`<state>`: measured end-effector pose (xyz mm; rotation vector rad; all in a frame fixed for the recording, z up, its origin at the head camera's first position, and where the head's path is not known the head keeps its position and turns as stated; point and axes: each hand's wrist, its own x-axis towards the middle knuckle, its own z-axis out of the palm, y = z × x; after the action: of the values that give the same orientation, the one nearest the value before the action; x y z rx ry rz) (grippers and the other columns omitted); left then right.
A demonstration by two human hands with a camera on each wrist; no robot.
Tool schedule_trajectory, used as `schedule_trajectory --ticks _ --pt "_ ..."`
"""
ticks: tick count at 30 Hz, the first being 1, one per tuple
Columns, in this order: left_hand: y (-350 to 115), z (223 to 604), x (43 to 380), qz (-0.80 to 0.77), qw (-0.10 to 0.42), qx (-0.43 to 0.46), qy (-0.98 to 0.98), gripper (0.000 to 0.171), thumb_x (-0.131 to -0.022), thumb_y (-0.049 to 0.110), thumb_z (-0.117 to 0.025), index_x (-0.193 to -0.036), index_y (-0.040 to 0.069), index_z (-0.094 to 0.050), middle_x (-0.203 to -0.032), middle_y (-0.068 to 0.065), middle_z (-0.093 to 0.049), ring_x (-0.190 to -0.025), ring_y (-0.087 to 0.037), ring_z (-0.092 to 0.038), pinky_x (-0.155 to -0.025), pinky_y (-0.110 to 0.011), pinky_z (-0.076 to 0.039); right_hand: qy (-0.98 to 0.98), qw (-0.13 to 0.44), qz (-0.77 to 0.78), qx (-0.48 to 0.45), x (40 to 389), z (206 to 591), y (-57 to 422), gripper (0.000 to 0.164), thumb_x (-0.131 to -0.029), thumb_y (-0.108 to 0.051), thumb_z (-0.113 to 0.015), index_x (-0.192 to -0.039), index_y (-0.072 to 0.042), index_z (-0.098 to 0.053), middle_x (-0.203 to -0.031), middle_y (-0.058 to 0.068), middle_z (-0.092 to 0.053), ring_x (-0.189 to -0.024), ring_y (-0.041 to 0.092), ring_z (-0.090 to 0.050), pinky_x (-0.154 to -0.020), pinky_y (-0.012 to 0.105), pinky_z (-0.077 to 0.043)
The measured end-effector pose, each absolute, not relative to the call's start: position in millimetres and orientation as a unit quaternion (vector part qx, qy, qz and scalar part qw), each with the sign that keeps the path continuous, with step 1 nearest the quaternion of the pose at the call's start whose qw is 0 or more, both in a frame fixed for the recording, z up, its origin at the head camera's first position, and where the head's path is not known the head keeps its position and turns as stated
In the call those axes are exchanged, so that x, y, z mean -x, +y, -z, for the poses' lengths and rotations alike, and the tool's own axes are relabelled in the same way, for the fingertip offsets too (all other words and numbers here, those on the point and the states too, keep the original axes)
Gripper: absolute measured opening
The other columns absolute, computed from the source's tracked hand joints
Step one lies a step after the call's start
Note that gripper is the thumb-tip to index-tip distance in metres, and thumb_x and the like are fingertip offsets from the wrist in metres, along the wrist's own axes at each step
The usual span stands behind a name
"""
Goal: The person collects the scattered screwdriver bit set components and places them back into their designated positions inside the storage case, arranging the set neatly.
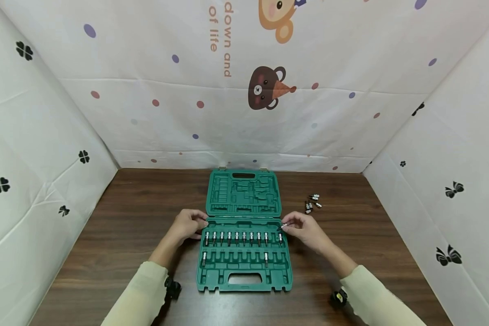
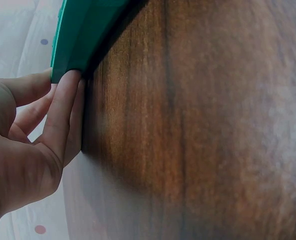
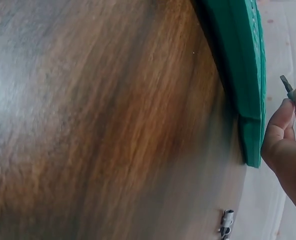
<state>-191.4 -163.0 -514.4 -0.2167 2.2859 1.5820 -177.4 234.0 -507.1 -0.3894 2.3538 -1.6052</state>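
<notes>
A green plastic tool case point(image 1: 244, 269) lies unfolded on the table, its lid point(image 1: 244, 194) laid back. Bit sockets point(image 1: 237, 238) stand in a row across its upper slots, and two more sit in the lower row. My left hand point(image 1: 187, 224) grips the case's left edge near the hinge, thumb on the rim and fingers against the side, as the left wrist view shows. Between thumb and fingertips, my right hand point(image 1: 305, 228) pinches a bit socket point(image 3: 287, 86) over the case's upper right corner. Its dark flat tip sticks out from the fingers.
Several loose bit sockets point(image 1: 313, 203) lie in a small group on the brown wooden table point(image 1: 155, 194), right of the lid. White printed sheets point(image 1: 167, 122) enclose the table at the back and both sides.
</notes>
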Motion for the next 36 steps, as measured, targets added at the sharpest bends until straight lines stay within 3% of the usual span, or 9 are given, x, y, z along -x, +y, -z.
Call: schedule_trajectory --ticks 11,21,36 --pt "-163.9 512.7 189.8 -0.557 0.176 0.07 0.808 0.02 -0.1 0.004 -0.066 -0.119 0.0 -0.072 -0.108 -0.017 -0.069 -0.09 -0.022 -0.07 -0.068 -0.039 -0.065 0.848 0.133 0.484 0.167 174.6 506.0 222.7 0.016 -0.099 -0.011 -0.071 -0.112 -0.002 -0.069 -0.106 0.011 -0.071 -0.095 0.016 -0.066 -0.079 0.023 -0.058" --pt "-164.6 514.3 190.4 -0.559 0.178 0.07 0.807 0.019 -0.1 0.003 -0.066 -0.118 0.001 -0.072 -0.108 -0.016 -0.07 -0.091 -0.023 -0.07 -0.068 -0.038 -0.065 0.894 0.101 0.388 0.199 172.6 500.4 212.2 0.009 -0.097 -0.008 -0.073 -0.106 -0.01 -0.072 -0.096 -0.002 -0.072 -0.087 0.008 -0.066 -0.073 0.024 -0.059" --pt "-165.3 514.7 192.0 -0.56 0.179 0.067 0.806 0.019 -0.1 0.004 -0.066 -0.118 0.001 -0.072 -0.107 -0.016 -0.07 -0.091 -0.024 -0.07 -0.067 -0.038 -0.065 0.923 0.072 0.274 0.259 175.4 493.7 197.6 0.006 -0.094 -0.008 -0.075 -0.1 -0.01 -0.076 -0.092 -0.002 -0.067 -0.081 0.007 -0.063 -0.068 0.021 -0.055"
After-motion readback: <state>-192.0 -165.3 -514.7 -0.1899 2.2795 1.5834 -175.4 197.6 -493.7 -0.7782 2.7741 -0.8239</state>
